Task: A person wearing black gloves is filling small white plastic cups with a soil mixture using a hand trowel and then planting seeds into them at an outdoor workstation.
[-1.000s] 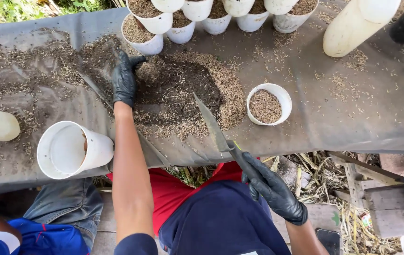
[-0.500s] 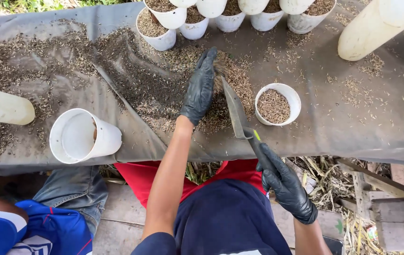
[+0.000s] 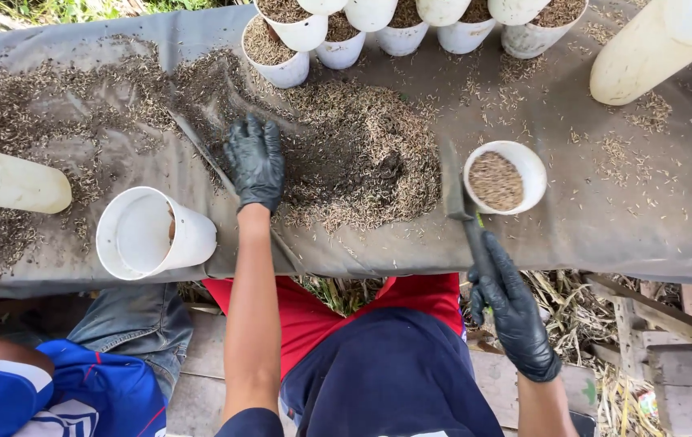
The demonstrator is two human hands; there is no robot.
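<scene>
Nearest to the camera, at the bottom left, another person's blue sleeve [image 3: 79, 396] and jeans [image 3: 131, 324] come into view; they touch nothing on the surface.

The right hand [image 3: 516, 311], in a black glove, hangs just below the near edge of the surface [image 3: 605, 235] with its fingers curled tight around the handle of a knife [image 3: 461, 202]. The blade points away from the body and lies over the edge of the grey sheet, just beside a small white cup [image 3: 504, 176] that is filled with husk mix.

The left hand [image 3: 255, 162], also in a black glove, rests flat on the surface with the fingers spread and a little apart — it holds nothing. It lies at the left border of a big heap of husks and dark soil [image 3: 362, 154], and the fingertips touch the loose material.

To the left of this arm, an empty white pot [image 3: 152, 235] lies tipped on its side near the edge of the surface, its mouth turned toward the camera. Further left lies a cream-coloured tube [image 3: 10, 182], also on its side.

At the far edge stands a row of white cups [image 3: 338, 36], most of them filled with the same mix — they are well apart from both hands. At the far right corner a second cream tube [image 3: 653, 44] lies at a slant.
</scene>
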